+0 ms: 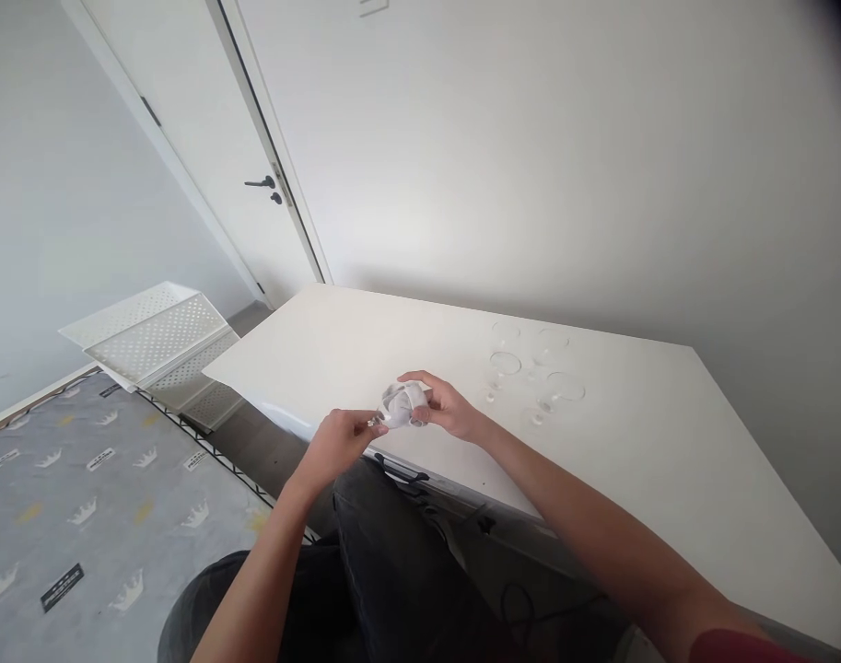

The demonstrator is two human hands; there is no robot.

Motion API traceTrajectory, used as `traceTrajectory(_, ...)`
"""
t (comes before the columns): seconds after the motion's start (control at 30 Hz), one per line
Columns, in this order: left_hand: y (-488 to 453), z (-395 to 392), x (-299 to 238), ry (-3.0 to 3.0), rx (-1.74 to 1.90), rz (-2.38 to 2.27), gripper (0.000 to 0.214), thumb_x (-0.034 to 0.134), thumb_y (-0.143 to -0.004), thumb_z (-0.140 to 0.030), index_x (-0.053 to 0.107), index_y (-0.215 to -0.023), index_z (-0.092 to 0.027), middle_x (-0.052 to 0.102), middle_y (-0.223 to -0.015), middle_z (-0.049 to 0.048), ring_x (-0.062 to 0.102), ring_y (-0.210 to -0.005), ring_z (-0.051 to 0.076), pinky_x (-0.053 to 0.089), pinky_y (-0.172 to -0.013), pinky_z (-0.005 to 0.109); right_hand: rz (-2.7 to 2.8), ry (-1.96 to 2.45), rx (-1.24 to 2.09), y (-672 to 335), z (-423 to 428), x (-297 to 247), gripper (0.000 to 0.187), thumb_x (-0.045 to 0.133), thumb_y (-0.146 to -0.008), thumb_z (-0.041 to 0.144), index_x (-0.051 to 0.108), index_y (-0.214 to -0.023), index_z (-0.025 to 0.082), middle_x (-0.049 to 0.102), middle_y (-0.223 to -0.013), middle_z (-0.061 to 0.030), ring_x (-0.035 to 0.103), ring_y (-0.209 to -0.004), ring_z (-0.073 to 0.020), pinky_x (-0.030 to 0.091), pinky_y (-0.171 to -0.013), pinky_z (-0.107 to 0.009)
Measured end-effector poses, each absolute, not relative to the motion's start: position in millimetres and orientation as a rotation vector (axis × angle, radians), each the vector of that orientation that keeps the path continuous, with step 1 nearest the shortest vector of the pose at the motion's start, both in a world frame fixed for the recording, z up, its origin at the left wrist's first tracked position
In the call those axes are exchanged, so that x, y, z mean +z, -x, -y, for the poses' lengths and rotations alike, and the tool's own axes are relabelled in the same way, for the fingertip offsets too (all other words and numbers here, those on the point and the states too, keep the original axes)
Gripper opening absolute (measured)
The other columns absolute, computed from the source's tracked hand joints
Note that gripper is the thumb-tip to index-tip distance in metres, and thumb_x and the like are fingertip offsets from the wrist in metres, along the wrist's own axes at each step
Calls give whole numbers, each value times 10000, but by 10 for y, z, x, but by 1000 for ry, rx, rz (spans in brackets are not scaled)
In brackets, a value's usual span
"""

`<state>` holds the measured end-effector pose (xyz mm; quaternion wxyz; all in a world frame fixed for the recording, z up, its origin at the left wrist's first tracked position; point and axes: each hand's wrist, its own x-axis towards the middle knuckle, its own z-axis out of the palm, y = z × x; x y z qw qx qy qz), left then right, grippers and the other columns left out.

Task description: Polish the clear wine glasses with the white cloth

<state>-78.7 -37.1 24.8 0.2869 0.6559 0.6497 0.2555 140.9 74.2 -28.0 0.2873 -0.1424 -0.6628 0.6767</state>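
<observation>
My left hand [343, 438] pinches the foot or stem of a clear wine glass [380, 422] just over the near edge of the white table [669, 460]. My right hand [442, 407] is closed around a crumpled white cloth [404, 400] that wraps the glass's bowl, so the bowl is mostly hidden. Both hands meet in front of me above my lap.
Several empty wine glasses [504, 366] stand upright on the table to the right of my hands, near the white wall. A white perforated rack [158, 343] stands on the floor at left beside a closed door [205, 138]. A grey patterned mat [81, 497] covers the floor.
</observation>
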Motion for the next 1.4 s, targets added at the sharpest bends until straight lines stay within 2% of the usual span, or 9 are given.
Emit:
traceTrajectory(0.13,772,387,56,-1394,822,-1624,532,555,-914,-630,588,-665,-161,423,-539,-27,353,-506,111,270,-541,255,1663,665,1201,-1341,-681,-399,400,724,-911,437,665,-1281,297,734,-1106,-72,653,-885,-244,526,-862,-413)
traceTrajectory(0.23,765,376,10,-1348,761,-1584,571,541,-915,-662,518,-620,-173,435,-525,-22,386,-489,113,311,-547,259,1872,565,1002,-1369,-690,-400,454,681,-944,444,634,-1377,316,713,-1242,-97,646,-1021,-277,479,-1017,-480)
traceTrajectory(0.37,698,393,104,-1593,659,-1765,540,570,-922,-567,406,-576,-186,372,-521,-32,293,-520,104,226,-535,264,2282,258,897,-1392,-701,-271,424,618,-989,444,636,-1398,333,646,-1387,-84,556,-1326,-294,155,-1258,-571)
traceTrajectory(0.43,660,411,169,-1685,622,-1856,510,591,-912,-513,406,-567,-185,353,-518,-32,238,-536,108,180,-531,280,2282,278,987,-1369,-682,-220,429,621,-982,475,647,-1383,324,611,-1411,-92,563,-1300,-278,275,-1214,-525)
traceTrajectory(0.53,635,424,227,-1772,582,-1846,444,607,-907,-461,475,-589,-181,386,-521,-26,240,-543,115,178,-541,288,2072,384,1400,-1321,-651,-202,441,683,-925,542,689,-1271,269,687,-1178,-78,636,-1015,-225,498,-929,-386)
traceTrajectory(0.73,672,355,72,-1638,683,-1704,477,614,-917,-518,494,-617,-166,430,-559,-34,345,-557,105,237,-566,258,1340,528,2111,-1248,-691,-274,365,706,-889,568,703,-893,203,704,-860,-26,628,-820,-191,517,-779,-330)
traceTrajectory(1.13,143,148,-152,-1015,1325,-1374,565,602,-903,-692,662,-843,-134,556,-641,-1,529,-580,120,453,-618,257,1064,566,1618,-1200,-655,-325,251,754,-863,419,631,-1005,253,659,-957,-2,609,-889,-175,507,-807,-329)
traceTrajectory(1.27,121,129,-208,-984,1336,-1412,469,597,-916,-586,600,-749,-147,578,-676,22,544,-619,131,470,-648,267,1216,449,1641,-1270,-618,-275,289,772,-849,358,562,-1032,277,642,-1105,-12,610,-839,-170,519,-724,-328)
traceTrajectory(1.4,44,141,-171,-1273,1150,-1683,358,442,-962,-389,546,-691,-179,622,-687,67,578,-653,179,452,-655,298,1232,385,1888,-1205,-481,-260,307,631,-960,490,429,-1119,322,629,-985,11,534,-607,-143,473,-557,-311)
